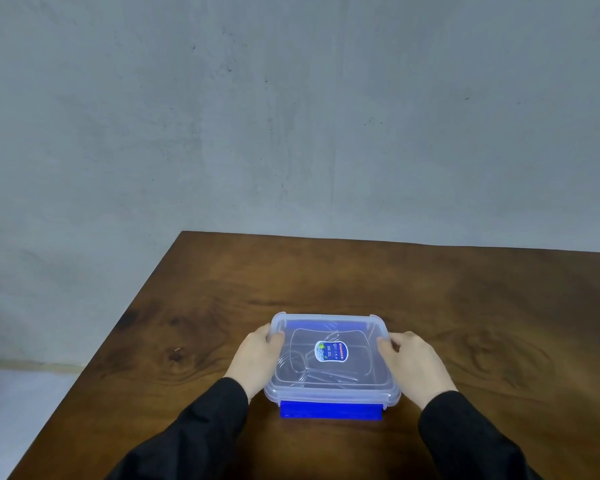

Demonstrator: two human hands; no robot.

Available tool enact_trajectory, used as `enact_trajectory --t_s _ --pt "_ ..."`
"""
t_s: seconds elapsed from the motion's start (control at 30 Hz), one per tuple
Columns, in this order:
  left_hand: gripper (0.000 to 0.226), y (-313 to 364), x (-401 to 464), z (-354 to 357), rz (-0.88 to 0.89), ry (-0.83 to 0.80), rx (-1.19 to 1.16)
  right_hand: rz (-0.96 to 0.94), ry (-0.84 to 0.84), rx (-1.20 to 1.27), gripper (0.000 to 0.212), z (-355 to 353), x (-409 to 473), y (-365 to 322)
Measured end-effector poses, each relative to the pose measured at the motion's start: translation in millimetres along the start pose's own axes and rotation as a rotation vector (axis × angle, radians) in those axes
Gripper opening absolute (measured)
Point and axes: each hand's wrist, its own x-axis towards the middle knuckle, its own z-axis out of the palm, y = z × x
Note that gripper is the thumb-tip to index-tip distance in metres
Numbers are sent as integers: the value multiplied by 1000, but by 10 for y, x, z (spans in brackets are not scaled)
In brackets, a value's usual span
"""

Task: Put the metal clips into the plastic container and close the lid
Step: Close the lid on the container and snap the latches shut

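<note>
The left hand is seen clasping the 9 o'clock edge of one plastic container, lid on, near the wooden table front. Its long axis runs 9 to 3 o'clock. Metal clips inside cannot be counted. The right hand grips the 3 o'clock edge.

Lid sticker: blue and white, centred on clear lid; red and small dark print, too blurred to read.
Other text, numbers, brands: none legible anywhere.
</note>
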Motion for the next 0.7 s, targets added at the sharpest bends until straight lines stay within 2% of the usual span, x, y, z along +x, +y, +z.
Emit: enact_trajectory --t_s 0.07,0.13,0.23,0.3,0.37,0.53,0.7 --pt "19 37 -8 -22 -30 -18 -72 -21 -52 89 21 12 43 -4" --pt "25 49 65 -41 -40 -42 -126 -39 -122 237 15 7 105 -42" --pt "52 40 220 -82 -33 -114 -100 -15 -220 384 33 6 225 -83" --pt "57 39 279 -105 -30 -182 -199 14 -274 491 38 3 271 -79" --pt "53 50 308 -129 -3 -216 -257 -7 -311 570 33 14 280 -60" --pt "34 22 274 -144 22 -206 -244 -54 -317 588 28 18 236 -67" --pt "28 -7 194 -161 59 -149 -71 -128 -320 462 28 63 191 -124"
